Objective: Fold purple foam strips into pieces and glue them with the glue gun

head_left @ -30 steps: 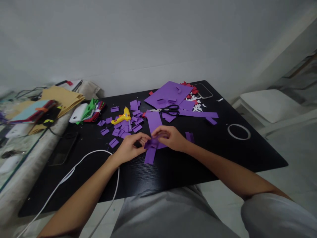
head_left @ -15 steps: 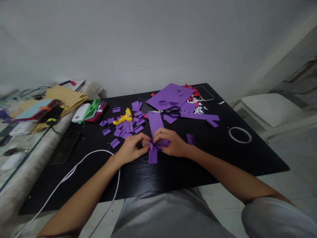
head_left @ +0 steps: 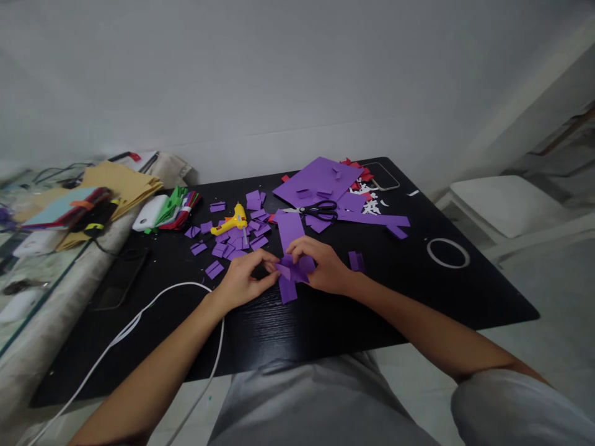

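Observation:
Near the front of the black table, a small folded piece of purple paper [head_left: 284,271] is pinched between my two hands. My left hand [head_left: 248,277] is closed on its left edge with thumb and fingers. From the other side my right hand [head_left: 323,266] grips it, its fingertips partly covering the paper. Beneath lies a long purple paper strip [head_left: 290,226], running away from me toward a pair of black-handled scissors [head_left: 318,210]. To the left, a yellow glue gun [head_left: 232,220] rests among several small folded purple pieces [head_left: 229,249].
Behind the scissors lie a large purple sheet [head_left: 316,176] and red and white scraps [head_left: 372,201]. A white cable [head_left: 179,285] crosses the table's left front. A phone [head_left: 121,279], coloured bundles [head_left: 179,207] and a ring outline [head_left: 449,253] are also there.
The folded paper between my hands has opened out and shows more of its surface. My hands stay in nearly the same place; the strip's near end has turned slightly.

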`<state>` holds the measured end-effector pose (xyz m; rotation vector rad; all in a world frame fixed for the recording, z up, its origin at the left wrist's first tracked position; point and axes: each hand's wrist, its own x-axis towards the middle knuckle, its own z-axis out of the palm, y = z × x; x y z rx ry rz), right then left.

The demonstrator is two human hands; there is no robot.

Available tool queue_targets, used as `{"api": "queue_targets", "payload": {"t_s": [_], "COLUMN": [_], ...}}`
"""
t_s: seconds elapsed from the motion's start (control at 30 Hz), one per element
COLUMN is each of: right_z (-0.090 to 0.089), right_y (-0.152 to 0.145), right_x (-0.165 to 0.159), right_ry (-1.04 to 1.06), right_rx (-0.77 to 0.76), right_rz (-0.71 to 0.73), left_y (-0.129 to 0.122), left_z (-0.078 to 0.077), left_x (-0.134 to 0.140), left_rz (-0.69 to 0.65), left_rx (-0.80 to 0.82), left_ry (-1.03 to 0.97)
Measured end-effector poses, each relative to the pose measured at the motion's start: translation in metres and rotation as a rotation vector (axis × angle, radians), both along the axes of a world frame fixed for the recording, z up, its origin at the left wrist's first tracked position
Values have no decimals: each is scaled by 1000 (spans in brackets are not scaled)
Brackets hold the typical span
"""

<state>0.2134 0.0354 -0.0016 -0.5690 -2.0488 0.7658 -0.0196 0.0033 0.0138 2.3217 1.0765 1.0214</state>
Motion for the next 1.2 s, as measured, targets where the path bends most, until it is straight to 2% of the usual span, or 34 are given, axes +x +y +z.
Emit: {"api": "queue_targets", "payload": {"t_s": [0.27, 0.4, 0.5, 0.63, 0.7, 0.9, 1.03, 1.2], "right_z": [-1, -1, -2, -1, 0, 3, 5, 7], "right_y": [-4, -5, -6, -7, -8, -11, -12, -11], "right_x": [2, 2, 1, 0, 0, -1, -3, -2], "right_ry": [-13, -12, -20, -16, -10, 0, 11, 22], "right_rx": [-182, -157, -68, 41, 72, 138, 160, 162], "right_rz": [30, 35, 20, 27, 38, 69, 49, 51], "left_y": [-1, -1, 0, 0, 1, 2, 2, 1], "left_z": [1, 5, 8, 8, 7, 8, 9, 9], "left_x": [0, -2, -3, -1, 1, 5, 5, 3], "left_rz": [-15, -93, -121, -8, 7, -107, -114, -92], "left_rx": [42, -12, -131, -340, -468, -794, -797, -724], "left_ry": [7, -21, -94, -192, -254, -462, -503, -373]}}
